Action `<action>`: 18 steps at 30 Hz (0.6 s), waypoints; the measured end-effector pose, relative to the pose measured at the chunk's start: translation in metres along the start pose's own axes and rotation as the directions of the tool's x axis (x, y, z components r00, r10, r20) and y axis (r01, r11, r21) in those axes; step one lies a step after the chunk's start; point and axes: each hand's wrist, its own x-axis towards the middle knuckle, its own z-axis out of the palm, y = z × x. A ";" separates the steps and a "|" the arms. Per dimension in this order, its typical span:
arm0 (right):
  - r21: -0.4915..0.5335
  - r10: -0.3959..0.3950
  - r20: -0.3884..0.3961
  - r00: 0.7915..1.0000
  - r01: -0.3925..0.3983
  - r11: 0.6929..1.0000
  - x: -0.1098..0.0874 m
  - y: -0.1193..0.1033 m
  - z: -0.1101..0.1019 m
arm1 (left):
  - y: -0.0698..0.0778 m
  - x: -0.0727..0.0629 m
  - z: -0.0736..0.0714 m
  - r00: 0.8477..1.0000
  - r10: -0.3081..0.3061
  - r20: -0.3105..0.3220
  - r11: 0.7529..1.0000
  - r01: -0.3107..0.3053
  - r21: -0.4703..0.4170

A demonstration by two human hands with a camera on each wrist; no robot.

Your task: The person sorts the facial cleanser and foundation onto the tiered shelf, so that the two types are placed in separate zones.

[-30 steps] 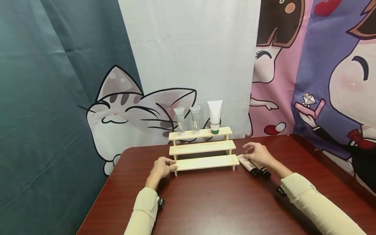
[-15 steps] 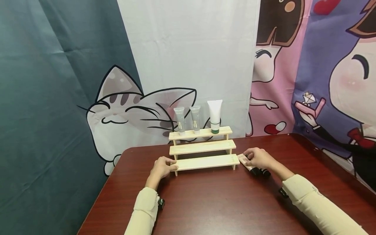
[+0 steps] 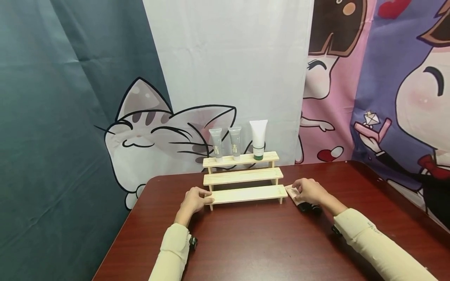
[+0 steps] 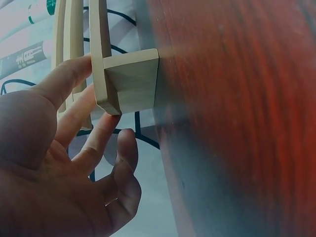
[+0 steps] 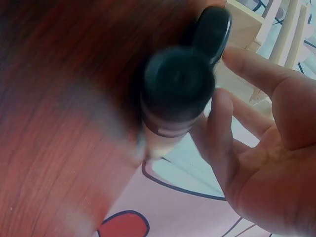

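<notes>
A three-tier pale wooden stand (image 3: pixel 246 194) stands on the table; my left hand (image 3: pixel 193 201) grips the left end of its lowest board. In the left wrist view the thumb lies on the board (image 4: pixel 100 64), while other fingertips touch its edge. Right of the stand lie two tubes with black caps. My right hand (image 3: pixel 311 191) reaches over them, thumb and fingers pinching at the beige tube (image 3: pixel 292 192). Seen from the right wrist, one black cap (image 5: pixel 175 84) is close to the lens and another black cap (image 5: pixel 213 34) is beside it. The exact fingertip contact is partly hidden.
On the top tier stand two grey tubes, the left grey tube (image 3: pixel 216 145) and the middle grey tube (image 3: pixel 235 143), and a larger white tube (image 3: pixel 258 138) with a green cap. A printed cloth (image 3: pixel 232 58) hangs behind the reddish-brown table (image 3: pixel 246 242).
My right hand has come down from above onto the black-capped tubes, its fingers closing in. The tubes have shifted slightly. My left hand has stayed on the stand.
</notes>
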 end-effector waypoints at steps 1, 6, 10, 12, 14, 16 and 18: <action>0.026 0.010 0.012 1.000 -0.010 1.000 0.001 0.000 0.001 | -0.001 0.000 0.000 1.000 0.001 -0.003 1.000 -0.001 0.000; 0.178 0.075 0.075 0.994 -0.088 0.980 0.003 0.002 0.008 | -0.002 -0.001 0.001 1.000 -0.005 -0.004 1.000 0.005 0.000; 0.238 0.082 0.096 0.992 -0.103 0.966 0.006 0.007 0.011 | -0.002 0.000 0.002 1.000 -0.012 -0.012 1.000 0.012 0.004; 0.257 0.072 0.094 0.993 -0.094 0.962 0.006 0.009 0.010 | -0.002 0.000 0.002 1.000 -0.011 -0.014 1.000 0.012 0.005; 0.274 0.088 0.086 0.992 -0.109 0.955 0.005 0.009 0.008 | -0.002 0.000 0.001 1.000 -0.012 -0.011 1.000 0.012 0.006; 0.294 0.089 0.062 0.994 -0.103 0.950 0.003 0.008 0.003 | -0.002 0.000 0.001 1.000 -0.008 -0.007 1.000 0.008 0.007; 0.322 0.098 0.018 0.995 -0.099 0.941 0.004 0.006 -0.002 | -0.001 0.001 -0.001 1.000 -0.003 -0.006 1.000 0.003 0.006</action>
